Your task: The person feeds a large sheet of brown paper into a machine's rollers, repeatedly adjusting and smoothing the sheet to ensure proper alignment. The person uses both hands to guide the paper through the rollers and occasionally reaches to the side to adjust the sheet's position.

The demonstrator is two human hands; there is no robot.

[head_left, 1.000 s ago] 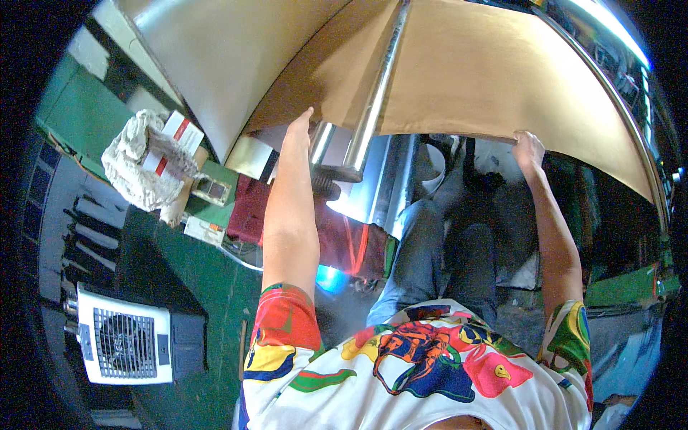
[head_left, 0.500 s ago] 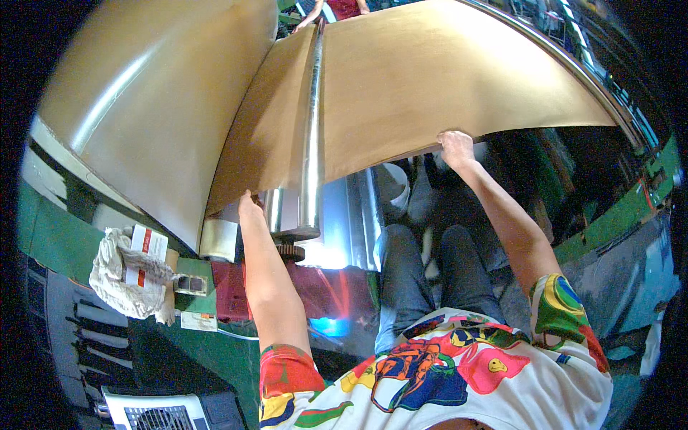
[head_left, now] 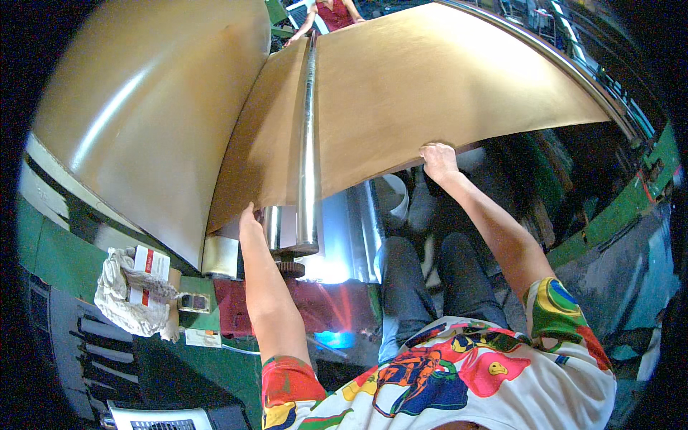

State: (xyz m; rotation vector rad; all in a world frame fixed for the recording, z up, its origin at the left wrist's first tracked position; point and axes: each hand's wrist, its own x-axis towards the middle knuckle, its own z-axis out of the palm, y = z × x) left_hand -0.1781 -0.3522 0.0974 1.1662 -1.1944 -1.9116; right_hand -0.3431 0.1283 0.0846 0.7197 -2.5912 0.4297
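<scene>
A wide brown-gold sheet (head_left: 401, 93) stretches away from me, its near edge running between my two hands. My right hand (head_left: 438, 159) is closed on that edge, right of the polished metal roller (head_left: 308, 143), which lies across the sheet. My left hand (head_left: 251, 216) is at the edge's left part, beside the roller's near end; its thumb shows and the other fingers are mostly hidden, seemingly under the sheet. At the far side a person in a red top (head_left: 335, 14) has a hand near the roller's far end.
On the left rises a large curved brown-gold surface (head_left: 143, 107). White gloves (head_left: 118, 297) and a red-and-white box (head_left: 152, 262) lie on the green machine frame (head_left: 64, 244). A dark gear (head_left: 290, 269) sits below the roller. A long metal bar (head_left: 552, 50) borders the sheet's right side.
My right hand has shifted a little to the left, still on the sheet's edge. The whole view has tilted slightly, so more of the far person shows. My left hand stays by the roller.
</scene>
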